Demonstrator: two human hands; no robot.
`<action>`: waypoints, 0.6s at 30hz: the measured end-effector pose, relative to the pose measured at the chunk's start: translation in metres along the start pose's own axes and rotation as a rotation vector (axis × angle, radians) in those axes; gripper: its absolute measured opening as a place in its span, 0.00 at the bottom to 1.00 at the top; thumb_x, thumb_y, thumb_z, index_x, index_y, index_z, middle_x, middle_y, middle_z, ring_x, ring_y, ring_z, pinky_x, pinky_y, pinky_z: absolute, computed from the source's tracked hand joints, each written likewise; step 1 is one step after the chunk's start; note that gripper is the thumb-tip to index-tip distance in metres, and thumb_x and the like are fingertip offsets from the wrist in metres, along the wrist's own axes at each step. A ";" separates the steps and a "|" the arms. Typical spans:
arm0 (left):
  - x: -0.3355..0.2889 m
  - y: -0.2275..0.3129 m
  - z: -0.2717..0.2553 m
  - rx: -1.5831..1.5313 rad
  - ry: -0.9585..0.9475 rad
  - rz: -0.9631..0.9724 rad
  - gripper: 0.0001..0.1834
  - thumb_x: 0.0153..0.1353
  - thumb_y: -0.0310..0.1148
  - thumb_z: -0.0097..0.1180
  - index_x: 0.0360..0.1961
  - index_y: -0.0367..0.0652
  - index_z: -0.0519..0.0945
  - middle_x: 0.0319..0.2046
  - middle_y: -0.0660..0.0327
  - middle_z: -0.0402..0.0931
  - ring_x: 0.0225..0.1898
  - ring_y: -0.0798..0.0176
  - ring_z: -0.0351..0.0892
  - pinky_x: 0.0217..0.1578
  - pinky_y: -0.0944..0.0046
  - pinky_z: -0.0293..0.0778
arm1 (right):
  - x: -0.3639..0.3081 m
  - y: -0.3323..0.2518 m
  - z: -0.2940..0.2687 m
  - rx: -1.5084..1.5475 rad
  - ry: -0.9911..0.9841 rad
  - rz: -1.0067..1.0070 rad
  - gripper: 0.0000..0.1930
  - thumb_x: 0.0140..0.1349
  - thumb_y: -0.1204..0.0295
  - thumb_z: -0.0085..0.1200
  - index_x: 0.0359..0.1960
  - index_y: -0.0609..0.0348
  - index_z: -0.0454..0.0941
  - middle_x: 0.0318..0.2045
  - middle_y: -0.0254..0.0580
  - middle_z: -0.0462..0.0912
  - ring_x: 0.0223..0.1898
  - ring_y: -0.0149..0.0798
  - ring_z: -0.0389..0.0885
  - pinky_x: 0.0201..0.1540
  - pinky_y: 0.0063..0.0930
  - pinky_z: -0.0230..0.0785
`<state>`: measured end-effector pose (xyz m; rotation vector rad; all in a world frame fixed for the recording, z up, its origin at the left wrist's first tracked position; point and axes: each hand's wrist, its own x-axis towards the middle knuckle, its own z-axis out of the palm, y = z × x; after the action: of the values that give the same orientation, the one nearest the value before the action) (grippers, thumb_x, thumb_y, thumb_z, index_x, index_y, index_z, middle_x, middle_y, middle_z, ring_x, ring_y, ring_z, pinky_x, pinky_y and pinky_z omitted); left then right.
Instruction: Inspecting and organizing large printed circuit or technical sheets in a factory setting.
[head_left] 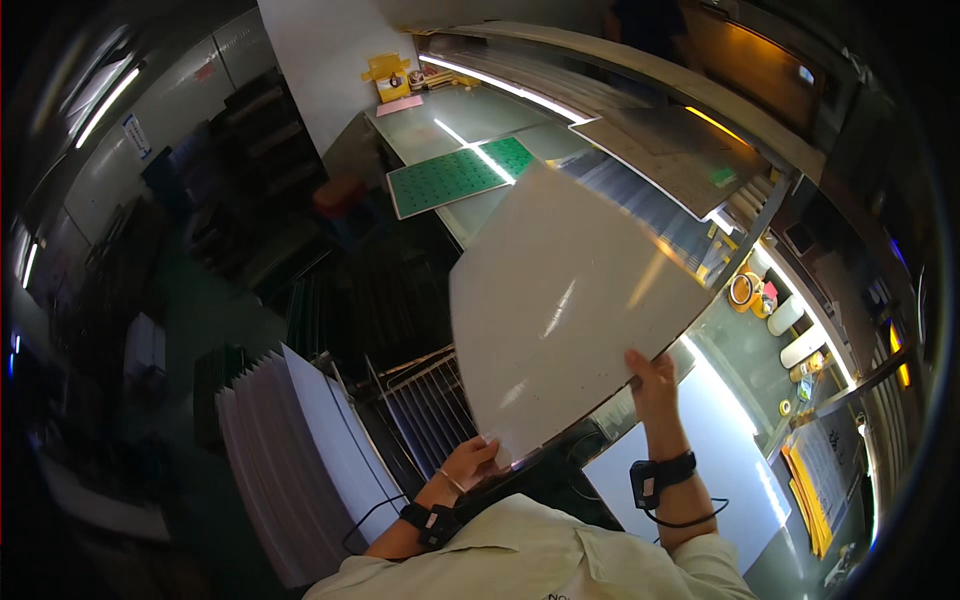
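Hiding some bench is the white sheet both hands' fingers grip — rack nearby.

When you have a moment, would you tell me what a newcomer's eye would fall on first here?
Probably the large, pale, glossy flat sheet in the middle, held along its near edge by the left hand's fingers and the right hand's fingers. Next, the bright green dotted panel lying beyond it, and the thick row of thin whitish sheets standing on edge at lower left.
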<state>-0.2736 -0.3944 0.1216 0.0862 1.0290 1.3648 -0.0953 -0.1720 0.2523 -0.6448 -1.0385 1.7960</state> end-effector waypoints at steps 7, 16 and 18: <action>0.049 0.088 0.036 0.242 -0.037 0.349 0.45 0.53 0.66 0.33 0.61 0.40 0.51 0.62 0.48 0.45 0.63 0.51 0.46 0.57 0.49 0.53 | -0.025 -0.094 0.043 -0.887 0.059 -0.341 0.08 0.58 0.72 0.48 0.28 0.67 0.73 0.17 0.36 0.73 0.17 0.23 0.65 0.21 0.20 0.56; 0.121 0.080 0.038 -0.475 -0.125 0.359 0.38 0.57 0.57 0.41 0.57 0.36 0.56 0.55 0.50 0.60 0.53 0.47 0.63 0.53 0.45 0.59 | -0.018 0.045 -0.038 -1.553 -0.725 -0.752 0.31 0.43 0.88 0.45 0.49 0.39 0.70 0.45 0.43 0.72 0.46 0.50 0.72 0.43 0.34 0.72; 0.151 0.028 0.028 -0.502 0.060 0.347 0.29 0.60 0.46 0.42 0.56 0.37 0.59 0.54 0.52 0.62 0.51 0.47 0.65 0.53 0.47 0.60 | -0.013 0.074 -0.075 -1.602 -0.818 -0.559 0.29 0.44 0.84 0.48 0.51 0.42 0.69 0.46 0.45 0.71 0.48 0.50 0.70 0.47 0.37 0.68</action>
<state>-0.2978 -0.2478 0.0719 -0.1586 0.7127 1.9177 -0.0657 -0.1715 0.1504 -0.3400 -2.8591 0.3501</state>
